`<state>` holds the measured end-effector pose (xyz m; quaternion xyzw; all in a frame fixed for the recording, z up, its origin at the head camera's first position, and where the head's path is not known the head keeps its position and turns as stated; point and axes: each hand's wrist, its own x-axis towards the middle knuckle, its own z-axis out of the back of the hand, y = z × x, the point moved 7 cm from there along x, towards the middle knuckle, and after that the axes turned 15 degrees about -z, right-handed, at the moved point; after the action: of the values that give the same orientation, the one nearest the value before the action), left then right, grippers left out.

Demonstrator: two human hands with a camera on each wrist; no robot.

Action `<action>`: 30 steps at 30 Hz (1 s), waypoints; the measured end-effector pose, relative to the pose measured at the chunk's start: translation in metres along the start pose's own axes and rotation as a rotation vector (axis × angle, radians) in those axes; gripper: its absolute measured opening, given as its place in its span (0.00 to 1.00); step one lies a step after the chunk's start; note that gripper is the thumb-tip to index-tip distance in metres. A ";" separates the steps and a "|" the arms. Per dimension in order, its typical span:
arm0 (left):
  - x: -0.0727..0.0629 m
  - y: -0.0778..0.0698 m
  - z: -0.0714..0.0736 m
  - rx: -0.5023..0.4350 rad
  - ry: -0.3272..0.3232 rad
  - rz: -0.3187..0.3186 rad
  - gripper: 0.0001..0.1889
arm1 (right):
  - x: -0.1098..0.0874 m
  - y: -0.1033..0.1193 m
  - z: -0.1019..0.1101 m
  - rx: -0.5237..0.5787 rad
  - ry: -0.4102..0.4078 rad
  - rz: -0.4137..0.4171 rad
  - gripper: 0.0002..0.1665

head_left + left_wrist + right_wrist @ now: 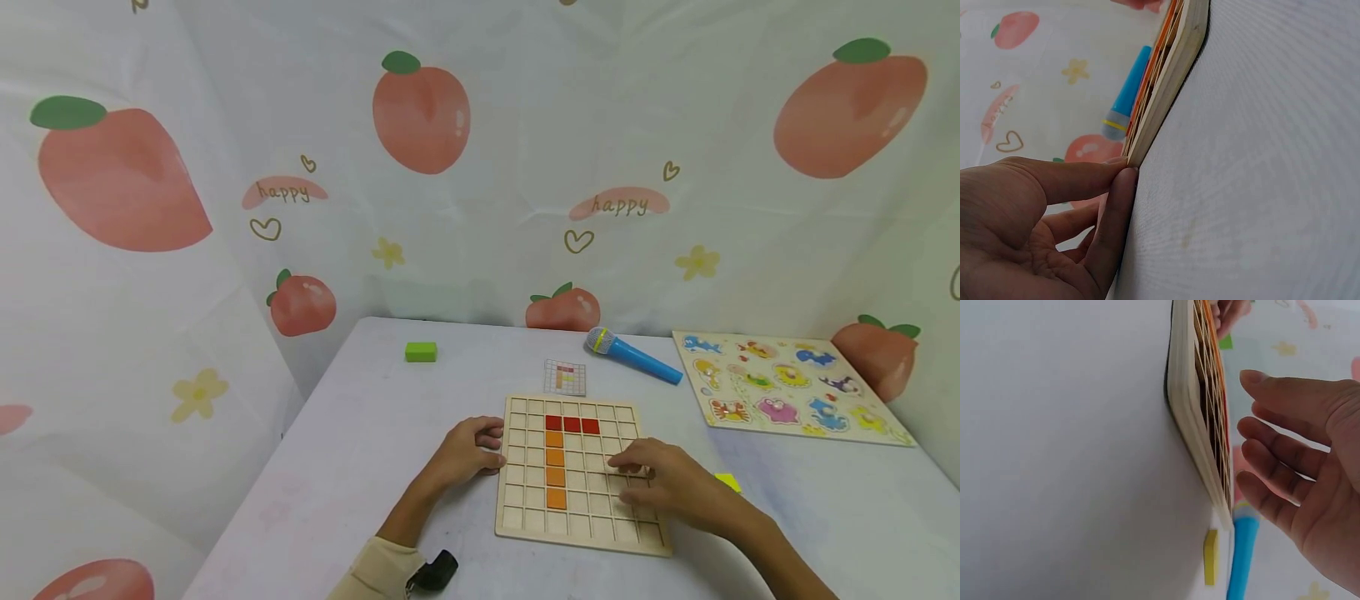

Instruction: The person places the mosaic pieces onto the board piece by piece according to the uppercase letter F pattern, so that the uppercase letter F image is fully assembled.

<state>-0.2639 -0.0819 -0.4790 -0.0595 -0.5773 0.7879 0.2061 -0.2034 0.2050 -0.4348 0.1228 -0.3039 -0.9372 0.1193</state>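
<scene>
A wooden grid board [592, 533] lies on the table, with three red squares [572, 425] in a row and a column of several orange squares [555, 477] beneath the leftmost one. At its left edge, my left hand [465, 454] holds the rim with thumb and fingertips; the left wrist view puts those fingertips [1124, 178] right at the board's corner. My right hand [667, 483] hovers over the board's right side. Its fingers [1272, 465] are loosely bent and spread from the thumb, holding nothing. Behind the board lies a small pattern card [565, 379] with a printed grid.
A yellow block [727, 482] lies right of the board, partly behind my right forearm. The green block [421, 352] sits at the back left. Along the back right are a blue toy microphone [637, 357] and an animal puzzle board [795, 387]. A printed curtain [480, 233] hangs behind the table.
</scene>
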 end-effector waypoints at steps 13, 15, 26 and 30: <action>-0.001 -0.001 -0.001 -0.002 0.002 0.004 0.32 | -0.015 -0.030 0.015 0.004 -0.091 0.016 0.26; -0.001 -0.002 0.000 -0.003 0.000 0.004 0.32 | -0.017 -0.035 0.017 -0.012 -0.102 0.005 0.27; -0.001 -0.001 0.000 -0.005 -0.004 0.004 0.32 | -0.027 -0.060 0.028 0.008 -0.071 -0.115 0.31; 0.000 0.000 0.000 -0.004 -0.002 0.003 0.32 | -0.029 -0.066 0.030 0.038 -0.050 -0.146 0.32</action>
<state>-0.2634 -0.0815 -0.4788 -0.0600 -0.5789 0.7871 0.2044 -0.1947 0.2817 -0.4461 0.1236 -0.3149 -0.9402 0.0405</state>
